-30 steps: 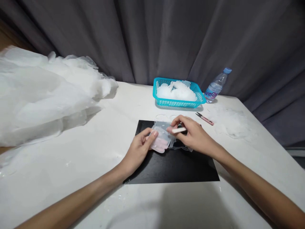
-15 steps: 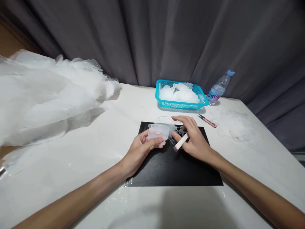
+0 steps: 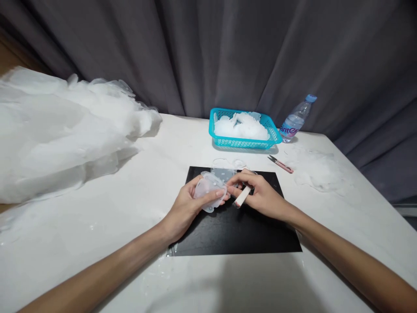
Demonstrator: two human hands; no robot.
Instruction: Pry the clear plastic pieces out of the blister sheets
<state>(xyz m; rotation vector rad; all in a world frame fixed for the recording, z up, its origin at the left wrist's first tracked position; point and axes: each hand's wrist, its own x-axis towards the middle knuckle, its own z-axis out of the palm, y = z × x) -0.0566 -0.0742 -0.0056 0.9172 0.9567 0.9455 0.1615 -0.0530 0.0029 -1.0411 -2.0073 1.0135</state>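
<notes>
A heap of sheer white fabric [image 3: 55, 130] covers the table's left. Over a black mat [image 3: 234, 226], the left hand [image 3: 187, 206] pinches a small translucent fabric piece [image 3: 208, 193]; the right hand [image 3: 260, 195] grips a white stick tool [image 3: 243, 196] touching it. Beyond, a turquoise basket [image 3: 243, 141] is filled with white pieces, suggesting much work is done. Pink snips [image 3: 280, 164] lie nearby. The water bottle [image 3: 295, 121] has an unreadable purple label.

Head view, downward over table [image 3: 97, 226]
</notes>
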